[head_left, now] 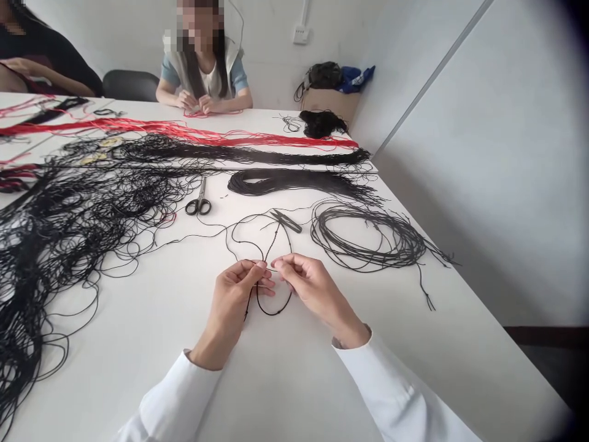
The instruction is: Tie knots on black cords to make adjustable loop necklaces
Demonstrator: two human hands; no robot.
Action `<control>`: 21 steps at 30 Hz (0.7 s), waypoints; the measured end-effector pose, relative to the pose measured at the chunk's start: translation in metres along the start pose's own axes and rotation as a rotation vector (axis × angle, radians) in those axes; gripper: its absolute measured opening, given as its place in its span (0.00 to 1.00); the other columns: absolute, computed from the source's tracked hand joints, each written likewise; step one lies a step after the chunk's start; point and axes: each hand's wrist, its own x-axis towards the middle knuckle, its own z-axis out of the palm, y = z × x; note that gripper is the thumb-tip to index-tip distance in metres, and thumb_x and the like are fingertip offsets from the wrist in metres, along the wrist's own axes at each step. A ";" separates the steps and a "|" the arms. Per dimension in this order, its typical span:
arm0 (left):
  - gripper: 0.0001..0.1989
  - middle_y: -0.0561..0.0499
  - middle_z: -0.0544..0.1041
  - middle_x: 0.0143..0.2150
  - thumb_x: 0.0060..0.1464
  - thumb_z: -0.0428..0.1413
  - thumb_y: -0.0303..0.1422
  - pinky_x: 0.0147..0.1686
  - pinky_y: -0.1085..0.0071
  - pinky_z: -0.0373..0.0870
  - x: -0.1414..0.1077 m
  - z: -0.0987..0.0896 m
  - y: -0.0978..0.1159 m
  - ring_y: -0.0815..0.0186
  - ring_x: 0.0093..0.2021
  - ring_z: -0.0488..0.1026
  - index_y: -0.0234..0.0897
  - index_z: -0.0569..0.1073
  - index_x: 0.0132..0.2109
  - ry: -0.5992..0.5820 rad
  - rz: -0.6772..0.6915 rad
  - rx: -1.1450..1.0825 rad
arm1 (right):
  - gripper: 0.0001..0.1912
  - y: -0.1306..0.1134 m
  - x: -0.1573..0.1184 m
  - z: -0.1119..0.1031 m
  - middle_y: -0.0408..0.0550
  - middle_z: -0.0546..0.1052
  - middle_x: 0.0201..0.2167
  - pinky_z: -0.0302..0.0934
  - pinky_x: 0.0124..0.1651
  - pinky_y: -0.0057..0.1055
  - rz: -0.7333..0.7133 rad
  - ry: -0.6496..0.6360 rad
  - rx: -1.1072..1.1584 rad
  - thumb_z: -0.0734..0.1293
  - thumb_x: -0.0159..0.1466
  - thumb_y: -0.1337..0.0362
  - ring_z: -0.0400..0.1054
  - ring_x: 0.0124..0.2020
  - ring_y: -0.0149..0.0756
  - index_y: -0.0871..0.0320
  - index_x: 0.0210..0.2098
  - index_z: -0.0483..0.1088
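A thin black knotted cord (pixel 275 314) forms loops over the white table in front of me. My left hand (pixel 239 288) pinches it between thumb and index finger, with the other fingers curled behind. Close on the right, my right hand (pixel 310 285) has its thumb and index fingertips pressed together; a thin strand seems to run between the two hands, but what this pinch holds is too small to make out. Just beyond the hands lie black thread snips (pixel 288 221), beside the upper part of the loops.
Tangled black cord (pixel 92 202) covers the table's left side. Scissors (pixel 199 202), a black bundle (pixel 294 182), red cords (pixel 207 134) and a coil of cords (pixel 368 236) lie on the table (pixel 414 368). Across it, a person (pixel 202 73) handles red cord; another person sits at the far left.
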 end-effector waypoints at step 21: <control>0.11 0.54 0.68 0.22 0.53 0.57 0.36 0.23 0.72 0.55 -0.008 0.008 -0.014 0.69 0.24 0.59 0.38 0.71 0.25 0.065 0.253 0.551 | 0.17 -0.007 -0.003 0.023 0.51 0.70 0.40 0.65 0.51 0.42 -0.504 0.340 -0.556 0.64 0.68 0.60 0.66 0.45 0.42 0.54 0.55 0.69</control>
